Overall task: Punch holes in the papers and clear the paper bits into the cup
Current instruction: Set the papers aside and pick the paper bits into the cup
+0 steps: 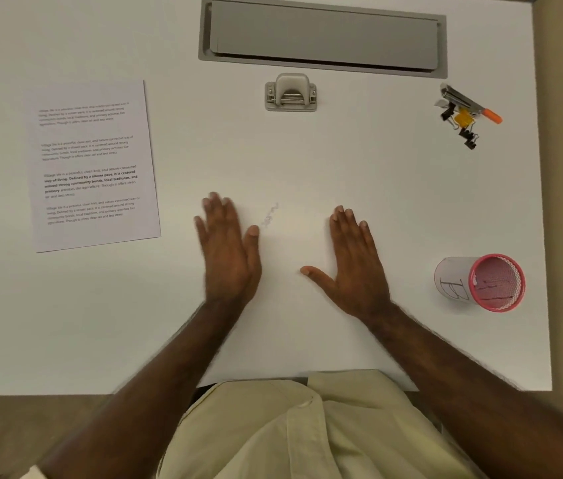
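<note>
I saw both hands flat on the white table [377,188], fingers straight and holding nothing: left hand [226,248] and right hand [354,261] flanked a small heap of paper bits [269,216]. The hole punch [291,92] stood beyond them, the printed paper [95,165] lay at left, and the pink cup [480,282] at right.

A single head-worn wide-angle camera looks almost straight down at the white desk [342,160] from close above. The desk's near edge runs low in the frame; the grey cable hatch [323,36] lies at its far edge.
</note>
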